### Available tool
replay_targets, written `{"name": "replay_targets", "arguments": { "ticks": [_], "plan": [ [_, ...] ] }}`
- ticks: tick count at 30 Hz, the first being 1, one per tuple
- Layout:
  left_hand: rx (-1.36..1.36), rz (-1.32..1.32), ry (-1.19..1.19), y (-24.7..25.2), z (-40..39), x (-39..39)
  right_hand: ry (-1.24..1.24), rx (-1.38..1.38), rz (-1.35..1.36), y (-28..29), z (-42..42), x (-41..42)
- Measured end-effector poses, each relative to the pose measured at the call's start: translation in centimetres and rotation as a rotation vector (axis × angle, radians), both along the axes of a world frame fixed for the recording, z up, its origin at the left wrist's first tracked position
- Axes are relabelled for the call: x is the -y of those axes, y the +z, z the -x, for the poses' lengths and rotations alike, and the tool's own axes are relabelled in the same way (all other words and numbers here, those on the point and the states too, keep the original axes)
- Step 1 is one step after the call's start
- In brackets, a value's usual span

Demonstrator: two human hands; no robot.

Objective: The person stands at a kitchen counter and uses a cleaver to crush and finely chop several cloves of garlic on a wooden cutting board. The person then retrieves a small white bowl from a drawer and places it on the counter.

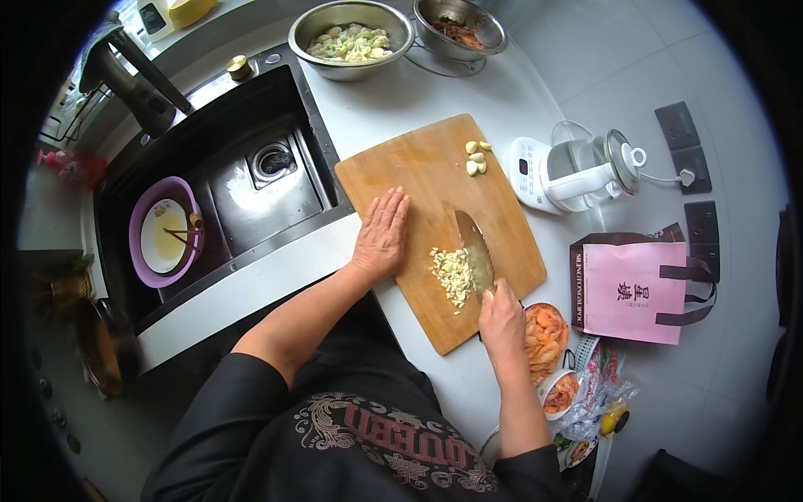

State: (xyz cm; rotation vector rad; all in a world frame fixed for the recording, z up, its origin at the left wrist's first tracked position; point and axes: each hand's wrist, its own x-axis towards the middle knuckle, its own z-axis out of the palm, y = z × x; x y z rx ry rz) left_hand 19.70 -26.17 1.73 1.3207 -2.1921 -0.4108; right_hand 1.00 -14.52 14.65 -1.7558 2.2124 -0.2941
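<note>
On the white counter lies a wooden cutting board [408, 163]. My left hand [382, 235] rests flat on the board's left edge with nothing in it, fingers slightly spread. My right hand [502, 314] grips the handle of a kitchen knife [475, 248] at the board's lower right. The knife's broad blade lies beside a pile of chopped garlic [453, 276], with bits stuck along it. Several whole peeled garlic cloves [477, 158] sit near the board's upper right corner. Most of the knife's handle is hidden by my right hand.
Left is a black sink [244, 232] holding a purple basin [137, 226]. Metal bowls of cauliflower [350, 44] and shrimp scraps [461, 31] stand at the back. An electric glass kettle [580, 176], a pink bag [633, 288] and cooked shrimp [544, 339] are right.
</note>
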Motion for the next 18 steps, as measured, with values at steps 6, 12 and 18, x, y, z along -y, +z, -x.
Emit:
{"name": "replay_targets", "arguments": {
  "ticks": [6, 12, 18],
  "plan": [
    [0.011, 0.008, -0.001, 0.1, 0.0, 0.1, -0.029, -0.076, -0.061, -1.8, 1.1, 0.0],
    [0.018, 0.008, 0.002, 0.5, 0.0, 0.2, 0.019, -0.012, -0.065, -0.9, 0.0, -0.2],
    [0.03, 0.011, 0.002, 0.3, -0.1, 0.1, 0.066, -0.023, -0.097, -0.4, -0.3, 0.6]
  ]
}}
